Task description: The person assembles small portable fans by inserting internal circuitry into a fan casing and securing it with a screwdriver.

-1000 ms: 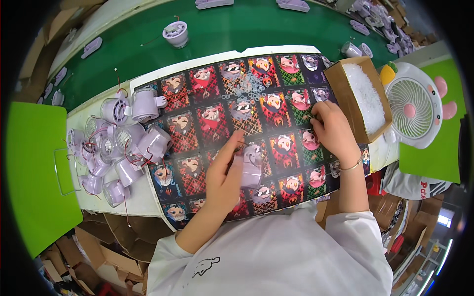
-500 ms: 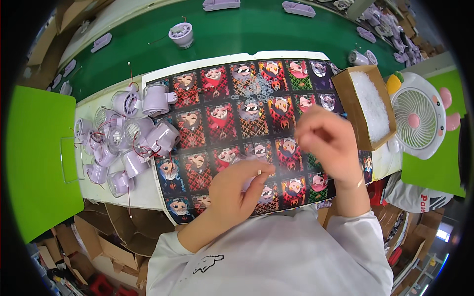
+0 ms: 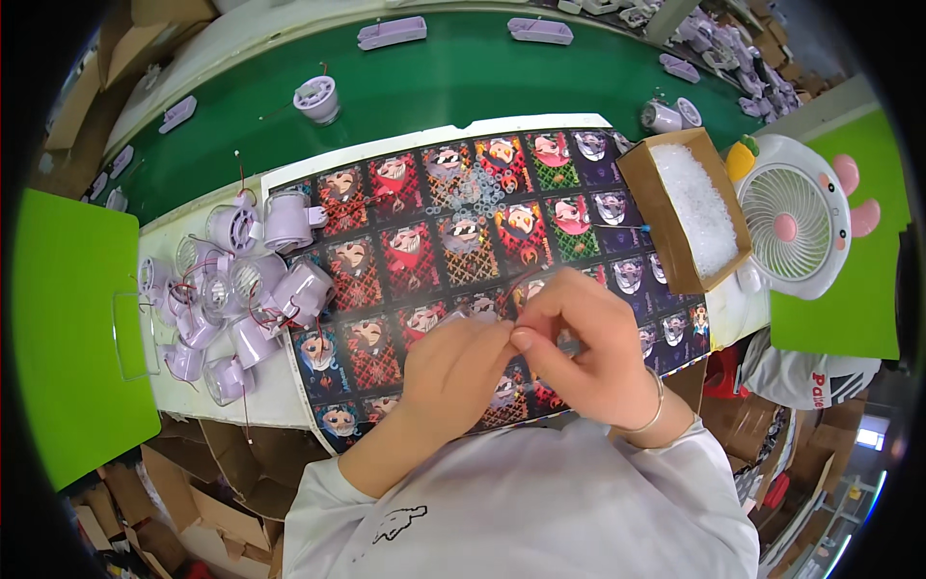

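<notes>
My left hand [image 3: 455, 372] is closed around a pale lilac plastic part [image 3: 479, 303], mostly hidden behind the fingers. My right hand [image 3: 590, 349] is pinched, its fingertips meeting those of the left in front of my chest. Whatever lies between the right fingertips is too small or too covered to make out. Both hands are just above a dark mat [image 3: 352, 309] printed with rows of cartoon figures. Beyond them on the mat lies a scatter of small translucent rings [image 3: 477, 190]. A thin rod with a blue end [image 3: 644, 229] rests near the box.
Lilac fan housings [image 3: 256, 280] with red wires are heaped at left. An open cardboard box [image 3: 648, 207] of small clear pieces stands at right, beside a white animal-shaped fan [image 3: 797, 220]. Along the back runs a green belt [image 3: 231, 121] bearing lilac parts, including a round housing [image 3: 316, 100].
My right hand has come down and left to meet the left hand. The white connector that showed at my left fingertips is now hidden. The whole view has shifted slightly.
</notes>
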